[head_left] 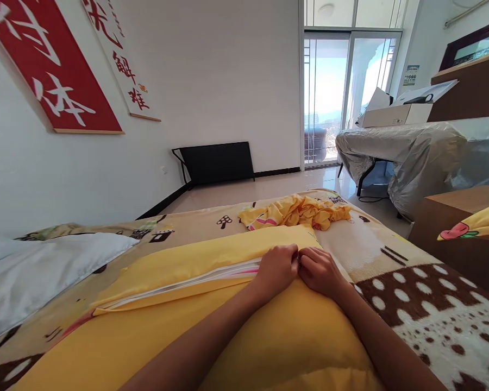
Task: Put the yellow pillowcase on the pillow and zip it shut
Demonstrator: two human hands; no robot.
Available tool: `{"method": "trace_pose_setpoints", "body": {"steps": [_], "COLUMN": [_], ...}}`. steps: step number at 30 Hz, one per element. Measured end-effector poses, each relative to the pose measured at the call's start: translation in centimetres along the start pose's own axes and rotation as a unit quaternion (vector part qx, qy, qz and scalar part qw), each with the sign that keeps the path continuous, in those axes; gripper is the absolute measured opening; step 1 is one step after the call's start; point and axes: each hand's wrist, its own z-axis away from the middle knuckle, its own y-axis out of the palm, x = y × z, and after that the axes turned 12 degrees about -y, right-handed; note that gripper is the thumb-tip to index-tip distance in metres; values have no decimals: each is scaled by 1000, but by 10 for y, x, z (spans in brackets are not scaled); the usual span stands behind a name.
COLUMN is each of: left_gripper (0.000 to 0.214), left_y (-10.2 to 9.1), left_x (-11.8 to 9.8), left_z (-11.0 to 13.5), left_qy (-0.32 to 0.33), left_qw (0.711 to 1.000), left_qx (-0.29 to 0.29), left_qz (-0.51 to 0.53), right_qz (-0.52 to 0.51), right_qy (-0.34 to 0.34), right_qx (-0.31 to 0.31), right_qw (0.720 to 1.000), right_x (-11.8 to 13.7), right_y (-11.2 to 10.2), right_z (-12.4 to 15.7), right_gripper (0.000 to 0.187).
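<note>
A yellow pillowcase [155, 342], plump at its near right part, lies before me on the bed. Its long opening [212, 275] gapes toward the left and shows a white edge with a bit of pink inside. My left hand [277, 267] is closed on the fabric at the right end of that opening. Right beside it, my right hand [320, 271] pinches the same edge, the two hands touching or nearly so. A small part between the fingertips, perhaps a zipper pull, is too small to make out.
A crumpled yellow cloth [297, 212] lies beyond the pillowcase on the patterned blanket [424, 288]. To the left is a white pillow [52, 266]. Cardboard boxes [444, 217] and a plastic-covered table [403, 141] stand at right; a black folded frame [218, 163] leans on the wall.
</note>
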Motion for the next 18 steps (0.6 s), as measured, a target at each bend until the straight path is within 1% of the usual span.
{"method": "trace_pose_setpoints", "body": {"steps": [3,6,9,11,13,15,17,18], "left_gripper": [17,14,11,9,10,13,17,19], "left_y": [2,-2,-15,-26,-35,-38,-36,-34], "left_x": [-1,-1,9,20,29,36,38,38], "left_z": [2,0,0,4,11,20,29,32], "left_qy": [-26,-59,-88,-98,-105,-98,-61,-38], "left_qw": [1000,998,995,994,993,991,989,987], "left_qx": [-14,-25,-43,-40,-11,15,14,5], "left_qz": [5,13,9,-14,-47,-90,-135,-156], "right_qz": [-1,-1,1,-2,-11,-20,-19,-11], "right_qy": [-14,-19,-11,-6,7,33,55,65], "right_qx": [-4,-11,-15,-9,15,63,110,121], "right_qw": [1000,1000,1000,1000,1000,997,992,990], "right_x": [1,0,-1,-2,-1,2,9,13], "right_y": [-2,-3,-2,-2,-4,-9,-17,-20], "right_z": [-1,-2,0,1,-1,-6,-14,-18], "right_gripper": [20,18,16,14,11,10,16,22]}}
